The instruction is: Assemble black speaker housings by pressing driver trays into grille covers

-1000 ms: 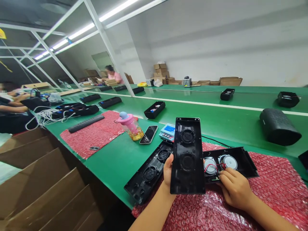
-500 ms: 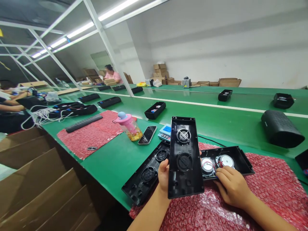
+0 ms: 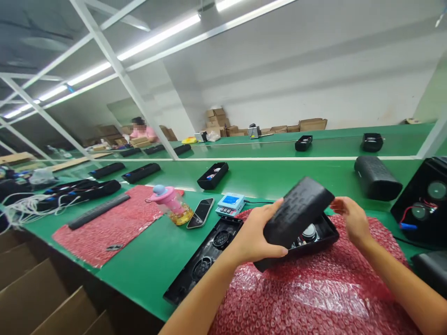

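Observation:
My left hand (image 3: 256, 235) grips the near end of a black textured speaker cover (image 3: 296, 211), which tilts down over the open black speaker housing (image 3: 309, 244) with its round drivers and red wires. My right hand (image 3: 351, 218) touches the cover's far end, fingers curled at its edge. Both rest over a red bubble-wrap sheet (image 3: 314, 293). Another black panel with two round openings (image 3: 204, 260) lies flat to the left of the housing.
A pink bottle (image 3: 169, 209), a phone (image 3: 200, 213) and a small blue meter (image 3: 230, 204) stand on the green bench (image 3: 153, 246). Black speakers (image 3: 377, 177) sit on the belt; an open one (image 3: 424, 200) stands at right. Cardboard boxes (image 3: 42, 298) are at lower left. A person in pink (image 3: 141, 132) works far off.
The cover, held upright with its inside facing me, has been turned over and lowered onto the housing. My right hand left the drivers and moved to the cover's far end. The view shifted right.

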`<state>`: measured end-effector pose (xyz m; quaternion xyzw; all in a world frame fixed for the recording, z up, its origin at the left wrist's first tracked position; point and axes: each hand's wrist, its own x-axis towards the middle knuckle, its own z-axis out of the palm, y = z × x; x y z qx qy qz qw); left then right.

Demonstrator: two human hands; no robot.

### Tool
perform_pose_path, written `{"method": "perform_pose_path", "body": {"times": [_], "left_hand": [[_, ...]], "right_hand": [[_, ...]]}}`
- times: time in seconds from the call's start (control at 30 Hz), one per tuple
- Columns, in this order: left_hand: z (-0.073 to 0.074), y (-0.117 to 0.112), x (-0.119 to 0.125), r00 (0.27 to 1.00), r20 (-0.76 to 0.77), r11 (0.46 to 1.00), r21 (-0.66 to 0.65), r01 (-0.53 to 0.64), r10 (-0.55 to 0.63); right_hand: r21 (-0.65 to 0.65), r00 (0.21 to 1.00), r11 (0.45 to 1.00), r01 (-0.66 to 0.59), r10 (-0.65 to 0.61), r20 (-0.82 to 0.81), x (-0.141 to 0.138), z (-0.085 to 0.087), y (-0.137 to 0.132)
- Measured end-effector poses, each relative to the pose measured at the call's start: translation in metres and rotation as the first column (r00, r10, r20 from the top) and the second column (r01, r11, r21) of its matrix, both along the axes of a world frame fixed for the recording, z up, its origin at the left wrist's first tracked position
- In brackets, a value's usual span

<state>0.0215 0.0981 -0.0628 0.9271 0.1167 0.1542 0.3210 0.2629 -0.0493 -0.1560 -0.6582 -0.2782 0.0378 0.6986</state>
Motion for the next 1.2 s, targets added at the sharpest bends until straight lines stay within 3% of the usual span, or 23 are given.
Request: {"method": "perform_pose_path", "body": {"times": [0.1, 0.2, 0.33, 0.57, 0.97, 1.2], "left_hand": [[0.000, -0.002, 0.023, 0.977, -0.198, 0.966, 0.225, 0.124, -0.079], [-0.008, 0.000, 0.037, 0.945, -0.307, 0.929, 0.303, 0.212, -0.115], [-0.015, 0.002, 0.042, 0.917, -0.380, 0.922, 0.303, 0.243, -0.117], [-0.014, 0.004, 0.040, 0.880, -0.444, 0.917, 0.255, 0.307, -0.171], [-0.018, 0.013, 0.041, 0.876, -0.444, 0.909, 0.259, 0.326, -0.188], [-0.014, 0.015, 0.041, 0.861, -0.457, 0.926, 0.178, 0.333, -0.222]], "right_hand": [[-0.005, 0.986, 0.998, -0.070, 0.069, -0.152, 0.013, -0.006, 0.003], [-0.030, 0.969, 0.989, -0.148, 0.139, -0.205, 0.014, -0.014, 0.005], [-0.083, 0.965, 0.979, -0.188, 0.169, -0.198, 0.010, -0.021, 0.009], [-0.158, 0.975, 0.970, -0.187, 0.163, -0.150, 0.009, -0.028, 0.010], [-0.166, 0.988, 0.975, -0.150, 0.142, -0.059, -0.001, -0.021, 0.009], [-0.182, 0.989, 0.974, -0.131, 0.116, -0.090, -0.005, -0.012, 0.006]]}}
